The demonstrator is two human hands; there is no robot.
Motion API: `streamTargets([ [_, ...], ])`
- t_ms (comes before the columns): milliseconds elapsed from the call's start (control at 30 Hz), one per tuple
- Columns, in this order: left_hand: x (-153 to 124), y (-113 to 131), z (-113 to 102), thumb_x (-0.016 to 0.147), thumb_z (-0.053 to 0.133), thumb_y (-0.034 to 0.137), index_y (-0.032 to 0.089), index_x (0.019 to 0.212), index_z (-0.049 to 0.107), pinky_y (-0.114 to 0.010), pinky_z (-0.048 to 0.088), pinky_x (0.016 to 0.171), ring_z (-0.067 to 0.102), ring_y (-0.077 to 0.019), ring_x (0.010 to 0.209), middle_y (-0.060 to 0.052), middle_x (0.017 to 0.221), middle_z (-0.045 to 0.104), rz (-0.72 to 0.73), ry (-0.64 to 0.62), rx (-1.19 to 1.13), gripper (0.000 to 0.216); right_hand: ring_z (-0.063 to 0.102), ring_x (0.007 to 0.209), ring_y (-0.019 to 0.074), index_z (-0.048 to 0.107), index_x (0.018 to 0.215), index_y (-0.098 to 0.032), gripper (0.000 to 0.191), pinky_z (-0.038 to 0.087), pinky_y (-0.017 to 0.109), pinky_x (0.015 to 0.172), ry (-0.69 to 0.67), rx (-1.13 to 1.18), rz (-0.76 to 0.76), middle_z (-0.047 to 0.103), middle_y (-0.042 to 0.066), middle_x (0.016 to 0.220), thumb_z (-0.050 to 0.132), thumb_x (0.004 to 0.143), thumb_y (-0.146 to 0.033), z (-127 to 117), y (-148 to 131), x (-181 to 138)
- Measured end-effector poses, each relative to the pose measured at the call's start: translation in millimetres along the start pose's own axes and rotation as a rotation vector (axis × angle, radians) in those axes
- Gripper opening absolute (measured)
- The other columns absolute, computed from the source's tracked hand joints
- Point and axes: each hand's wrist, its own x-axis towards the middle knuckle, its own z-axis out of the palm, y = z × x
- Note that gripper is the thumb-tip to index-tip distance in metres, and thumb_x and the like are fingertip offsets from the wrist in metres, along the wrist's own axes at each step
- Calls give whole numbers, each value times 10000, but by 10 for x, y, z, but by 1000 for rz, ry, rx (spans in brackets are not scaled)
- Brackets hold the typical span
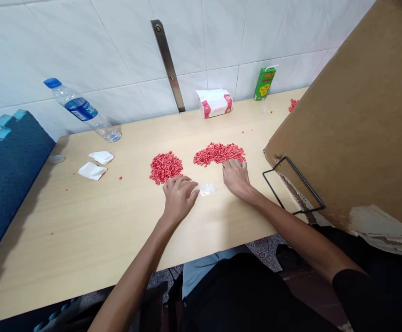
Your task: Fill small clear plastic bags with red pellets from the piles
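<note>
The red pellets (218,153) look glossy plastic, the table (83,258) smooth laminate.

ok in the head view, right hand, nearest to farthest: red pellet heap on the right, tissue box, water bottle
Right hand:
1. Right red pellet heap, just ahead
2. Tissue box, ahead by the wall
3. Water bottle, far left

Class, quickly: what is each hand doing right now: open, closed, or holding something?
Left hand: open, palm down, nothing visible in its grip, beside a small clear plastic bag.
Right hand: open, palm down, fingertips at the red pellets.
</note>
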Motion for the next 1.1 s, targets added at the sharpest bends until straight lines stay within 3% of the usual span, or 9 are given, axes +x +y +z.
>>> streamTargets([
  [167, 80, -56, 44, 867, 599, 381, 280, 884, 715, -470, 314, 906, 449, -290, 1100, -52, 1109, 652, -14, -109, -88, 155, 497, 942, 284, 586, 1025, -117, 229, 287, 409, 806, 7, -65, -66, 619, 164, 1011, 399, 894, -106, -7, -44, 55],
  [367, 151, -63, 98, 886, 551, 284, 235, 812, 658, -435, 339, 879, 483, -252, 1024, -47, 1054, 654, 24, -169, -109, 139, 513, 920, 281, 588, 1016, -107, 225, 317, 391, 797, 19, -50, -94, 622, 152, 985, 403, 889, -97, 52, -30, 92],
  [633, 185, -61, 91, 894, 484, 234, 203, 820, 563, -425, 344, 871, 508, -234, 999, -68, 1063, 610, 48, -211, -147, 113, 516, 901, 258, 590, 1051, -122, 300, 371, 368, 806, 48, 151, -141, 630, 131, 984, 349, 890, -45, 81, 34, 68],
  [867, 178, -41, 68, 910, 405, 230, 205, 832, 459, -421, 371, 850, 509, -225, 932, -82, 983, 600, 55, -164, -245, 99, 524, 920, 237, 596, 1019, -121, 283, 415, 338, 827, 185, 360, -185, 627, 128, 965, 359, 877, -59, 91, 64, 39],
  [967, 162, -14, 48, 903, 380, 214, 214, 820, 423, -399, 402, 799, 520, -209, 834, -72, 886, 599, 27, -151, -308, 93, 553, 881, 213, 603, 937, -150, 240, 429, 317, 805, 222, 473, -146, 634, 98, 895, 381, 863, -94, 63, 72, 19],
  [1100, 132, 28, 15, 903, 405, 240, 218, 833, 425, -349, 441, 714, 559, -186, 767, -57, 839, 604, -32, -186, -385, 77, 578, 746, 167, 603, 906, -179, 196, 449, 284, 734, 242, 647, 48, 638, 43, 810, 423, 834, -147, 16, 84, -17],
])
